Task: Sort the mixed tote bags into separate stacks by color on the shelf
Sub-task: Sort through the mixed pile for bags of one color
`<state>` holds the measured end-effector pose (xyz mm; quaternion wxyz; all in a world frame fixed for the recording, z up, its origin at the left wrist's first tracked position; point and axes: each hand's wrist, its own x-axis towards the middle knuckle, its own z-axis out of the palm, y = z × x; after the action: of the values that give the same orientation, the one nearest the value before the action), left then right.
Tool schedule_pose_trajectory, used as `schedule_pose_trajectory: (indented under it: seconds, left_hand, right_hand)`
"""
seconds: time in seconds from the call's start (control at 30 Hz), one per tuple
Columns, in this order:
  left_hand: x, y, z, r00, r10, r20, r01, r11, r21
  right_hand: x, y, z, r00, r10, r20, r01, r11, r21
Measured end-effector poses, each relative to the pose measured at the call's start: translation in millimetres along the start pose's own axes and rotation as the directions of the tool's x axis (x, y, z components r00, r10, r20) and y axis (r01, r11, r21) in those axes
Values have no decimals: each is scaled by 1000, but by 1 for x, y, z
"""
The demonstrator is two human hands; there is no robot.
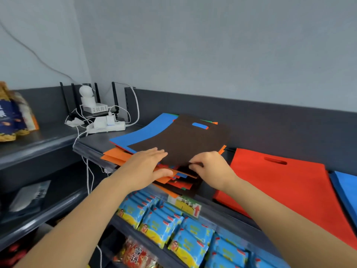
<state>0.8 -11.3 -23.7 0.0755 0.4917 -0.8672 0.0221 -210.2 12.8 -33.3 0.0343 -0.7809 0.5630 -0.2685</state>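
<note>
Nearest, on the tier below: blue snack packets, with a yellow label bearing a red arrow clipped to the shelf edge above them.

Left hand: fingers straight, lying flat on the near left corner of the brown tote bag. The thumb sits lower, against the edge of the pile; whether it hooks under any layer I cannot tell.

Right hand: fingers curled, pinching the brown bag's near edge.

The brown bag is the top layer of the mixed pile (orange, blue, red and green edges show beneath), which overhangs the shelf front.

Right of the pile, a red tote bag lies flat and apart; a blue tote bag is just beyond it at the frame edge.

Far back left: a white power strip, a router and a small white camera.
</note>
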Motion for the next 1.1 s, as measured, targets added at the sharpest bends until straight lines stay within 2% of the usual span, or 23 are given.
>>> schedule_pose_trajectory:
  seconds: [0.1,0.2,0.3,0.37,0.43,0.5,0.57,0.63,0.73,0.83,0.9,1.0,1.1]
  left_hand:
    - [19,-10,-4,998,-51,28,53,997,-48]
    - [36,-22,-5,991,-115,-64,115,993,-9]
    - [47,-34,0,968,-152,-202,159,987,20]
    - [52,-42,4,951,-177,-252,181,983,-7]
    - [55,-48,6,951,-185,-249,182,983,-35]
    - [55,-51,8,956,-160,-247,153,987,-46]
    - [55,-54,11,963,-103,-249,100,995,-22]
    - [56,-59,14,972,-15,-236,19,1000,16]
    - [57,-63,11,972,148,-183,-141,989,52]
    - [57,-70,12,951,261,-165,-268,963,-19]
    - [58,-79,15,941,290,-176,-309,947,-89]
    - [65,-95,23,928,310,-208,-343,928,-145]
    - [72,-96,30,919,313,-241,-362,910,-201]
  right_hand:
    - [22,10,-13,982,30,-187,-12,995,99]
    - [40,15,-35,942,66,-328,8,976,220]
    - [49,32,-44,946,142,-293,-36,940,339]
    - [51,48,-46,930,281,-237,-146,874,463]
    - [50,60,-46,867,478,-138,-324,753,573]
    - [45,64,-46,778,617,120,-528,539,656]
    - [38,60,-43,689,596,412,-675,320,664]
    - [36,56,-35,653,529,542,-725,230,649]
    - [37,44,-22,680,498,538,-713,278,644]
    - [36,34,-7,692,546,472,-691,314,651]
    - [32,31,1,686,633,359,-663,340,667]
    - [22,27,5,643,757,115,-642,451,620]
    - [8,28,6,588,806,-67,-658,524,540]
